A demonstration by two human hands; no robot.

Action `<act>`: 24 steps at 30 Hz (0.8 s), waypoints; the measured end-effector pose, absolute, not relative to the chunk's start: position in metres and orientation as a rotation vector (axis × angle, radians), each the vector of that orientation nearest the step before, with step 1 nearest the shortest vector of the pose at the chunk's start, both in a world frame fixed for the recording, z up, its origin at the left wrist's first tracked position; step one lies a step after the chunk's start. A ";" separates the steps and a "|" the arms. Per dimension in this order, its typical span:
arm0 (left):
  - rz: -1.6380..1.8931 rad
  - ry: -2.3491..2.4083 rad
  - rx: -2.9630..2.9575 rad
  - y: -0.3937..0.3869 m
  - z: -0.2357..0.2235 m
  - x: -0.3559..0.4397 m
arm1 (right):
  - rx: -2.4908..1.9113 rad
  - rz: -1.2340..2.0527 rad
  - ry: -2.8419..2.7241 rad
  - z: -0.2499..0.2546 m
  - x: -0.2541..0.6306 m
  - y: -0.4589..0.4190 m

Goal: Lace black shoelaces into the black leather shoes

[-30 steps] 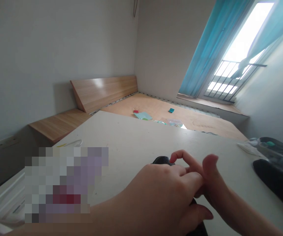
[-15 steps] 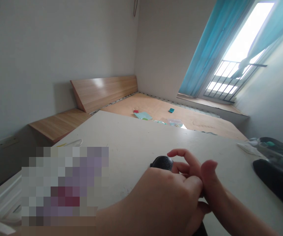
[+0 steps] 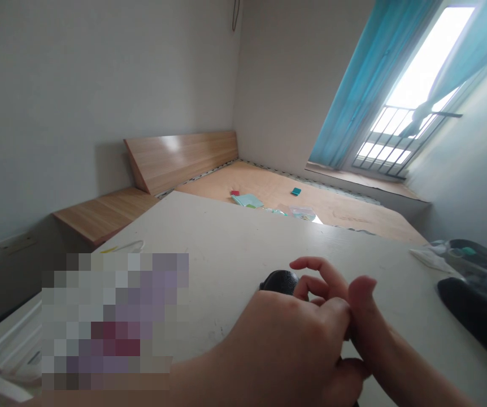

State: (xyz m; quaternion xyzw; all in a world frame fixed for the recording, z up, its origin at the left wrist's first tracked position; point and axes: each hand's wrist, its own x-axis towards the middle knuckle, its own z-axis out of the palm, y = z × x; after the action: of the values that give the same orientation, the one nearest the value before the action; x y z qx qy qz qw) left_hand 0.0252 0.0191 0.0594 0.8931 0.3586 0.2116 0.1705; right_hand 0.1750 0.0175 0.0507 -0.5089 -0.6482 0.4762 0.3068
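A black, rounded thing with a leathery grain, which looks like the toe of a shoe, shows on the white table just beyond my hands. My left hand lies over it, back upward, fingers curled in toward the right hand; it covers most of the black thing. Against the left fingertips, my right hand has its thumb raised and its index and middle fingers bent over toward the black thing. Where the fingers of both hands meet, whatever they pinch is hidden. Another black, shoe-like thing lies at the right edge.
A pixelated patch hides items at the left of the white table. A clear plastic bag lies at the right. Beyond the table is a bed with a teal packet, and a window with blue curtains.
My left hand has shifted slightly down, so more of the black rounded end shows. The right index finger has moved a little left and the left thumb has drawn in. The view has tilted slightly.
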 end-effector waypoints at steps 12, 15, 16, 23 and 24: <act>0.776 1.000 2.203 0.023 0.061 0.018 | -1.277 1.281 -1.743 0.061 0.175 0.015; 0.749 1.038 2.075 0.024 0.063 0.016 | -1.253 1.291 -1.818 0.071 0.178 0.017; 0.746 1.034 2.046 0.025 0.064 0.015 | -1.258 1.289 -1.839 0.074 0.180 0.019; 0.722 1.069 2.049 0.027 0.068 0.014 | -1.308 1.372 -2.048 0.078 0.211 0.038; 0.716 1.081 2.051 0.027 0.068 0.014 | -1.320 1.340 -2.083 0.078 0.214 0.038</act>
State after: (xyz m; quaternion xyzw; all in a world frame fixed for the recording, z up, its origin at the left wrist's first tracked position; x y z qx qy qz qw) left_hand 0.0140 0.0271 0.0680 0.7919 0.4172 0.2765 0.3500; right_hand 0.2139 0.0384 0.0779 -0.4637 -0.7319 0.4707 0.1666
